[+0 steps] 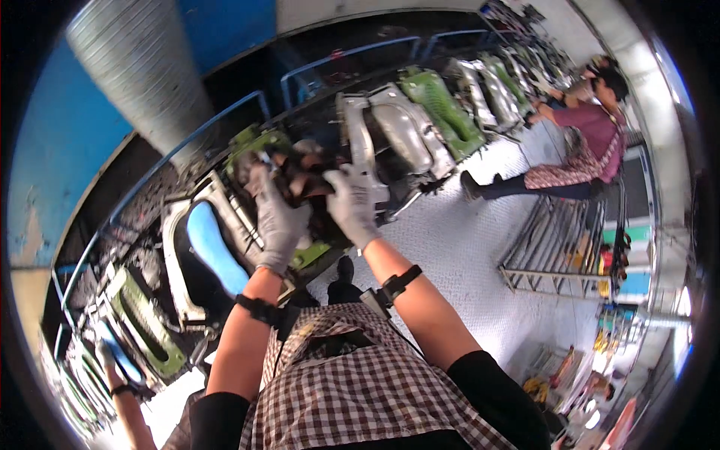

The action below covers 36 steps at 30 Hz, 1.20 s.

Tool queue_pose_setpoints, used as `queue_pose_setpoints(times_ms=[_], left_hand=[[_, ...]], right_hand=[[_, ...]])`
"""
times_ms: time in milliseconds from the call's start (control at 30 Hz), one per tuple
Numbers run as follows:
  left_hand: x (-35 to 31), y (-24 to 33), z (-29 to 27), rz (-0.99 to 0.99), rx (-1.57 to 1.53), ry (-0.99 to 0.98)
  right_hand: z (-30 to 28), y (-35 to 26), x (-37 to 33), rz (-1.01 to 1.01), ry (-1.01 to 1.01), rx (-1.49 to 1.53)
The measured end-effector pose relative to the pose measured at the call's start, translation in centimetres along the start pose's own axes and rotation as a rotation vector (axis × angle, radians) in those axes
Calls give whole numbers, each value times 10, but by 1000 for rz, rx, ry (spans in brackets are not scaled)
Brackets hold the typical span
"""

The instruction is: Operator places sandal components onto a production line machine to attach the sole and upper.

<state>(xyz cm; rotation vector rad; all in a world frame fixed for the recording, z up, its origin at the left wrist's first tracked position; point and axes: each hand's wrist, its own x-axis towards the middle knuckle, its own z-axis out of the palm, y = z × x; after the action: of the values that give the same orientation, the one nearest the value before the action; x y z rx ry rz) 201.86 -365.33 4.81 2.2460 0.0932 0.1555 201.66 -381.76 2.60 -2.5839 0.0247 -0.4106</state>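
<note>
My gloved left hand point(279, 217) reaches over a green metal mould point(307, 255), its fingers curled against a dark brown, glossy piece point(304, 182). From the other side my gloved right hand point(351, 204) meets the same brown piece, thumb side toward the left hand. The piece is blurred and partly covered by the fingers, so its kind is unclear. Left of my left hand lies a silver mould frame point(177, 259) with a long blue insert point(214, 244). Beyond my right hand stands a silver mould with a rounded metal form point(401, 129).
More moulds, such as a green one point(442, 112), continue along the curved line. A blue rail point(352, 54) runs behind them. A co-worker in a maroon top point(592, 131) works farther right. A metal rack point(551, 247) stands on the floor. Another person's arm point(126, 397) shows lower left.
</note>
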Motion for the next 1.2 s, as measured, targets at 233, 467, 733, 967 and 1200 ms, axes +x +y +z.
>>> queue_pose_setpoints(times_ms=[233,467,733,967,1200], left_hand=[[-8,59,9,131,-348,-64],[8,206,114,297,-319,-42],[44,308,349,306,-349,1],[62,368,443,59,12,-152],[81,360,470,-39,292,-75]], right_hand=[[-88,14,12,19,54,245],[-173,152,52,55,279,438],[-262,378,145,32,227,426],[-278,518,201,50,53,331],[-351,627,275,20,227,348]])
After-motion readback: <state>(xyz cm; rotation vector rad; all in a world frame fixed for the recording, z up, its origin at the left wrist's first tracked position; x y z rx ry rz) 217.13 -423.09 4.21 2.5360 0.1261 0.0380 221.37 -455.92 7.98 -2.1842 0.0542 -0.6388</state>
